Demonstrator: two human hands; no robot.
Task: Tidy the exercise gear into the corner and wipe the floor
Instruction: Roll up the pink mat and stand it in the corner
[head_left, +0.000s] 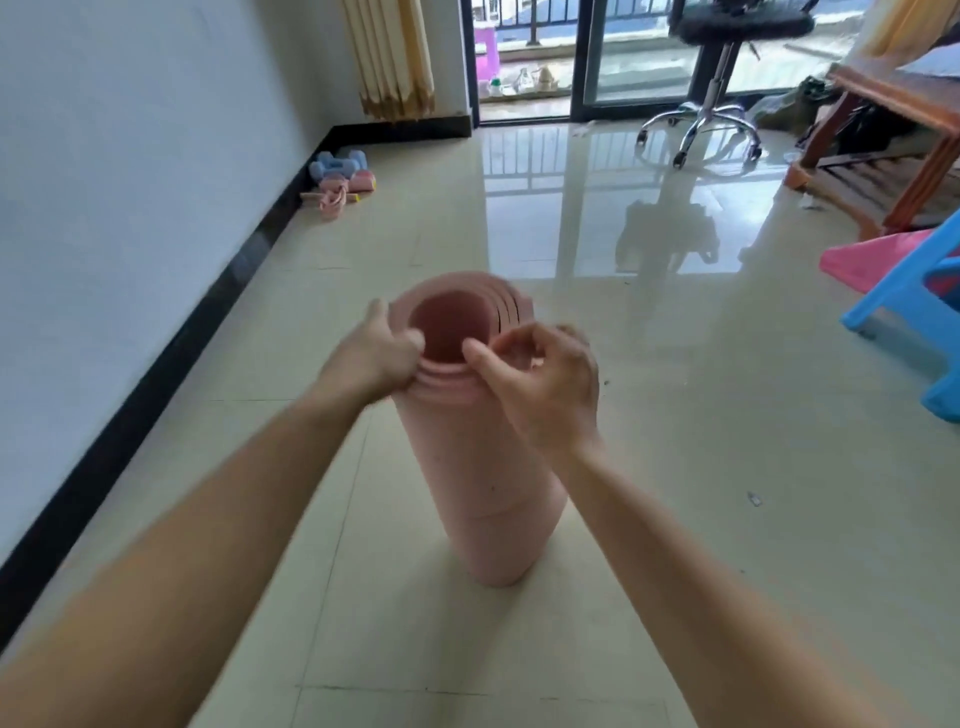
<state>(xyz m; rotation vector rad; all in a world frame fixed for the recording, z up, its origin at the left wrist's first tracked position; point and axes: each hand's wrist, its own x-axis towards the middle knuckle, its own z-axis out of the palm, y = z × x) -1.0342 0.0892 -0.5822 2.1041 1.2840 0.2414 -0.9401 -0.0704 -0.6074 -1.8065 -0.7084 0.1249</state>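
Note:
A rolled pink exercise mat (483, 478) stands upright on the tiled floor in the middle of the view. My left hand (376, 353) grips the left side of its top rim, thumb over the layers. On the right side of the rim, my right hand (545, 384) pinches the edge with thumb and fingers. Blue dumbbells (337, 165) and pink gear with a strap (343, 189) lie by the left wall near the far corner.
A white wall with a black skirting board (171, 353) runs along the left. An office chair (711, 119) stands by the glass balcony door. A wooden table (893, 119), a blue stool (909, 312) and a pink stool (872, 260) stand at the right.

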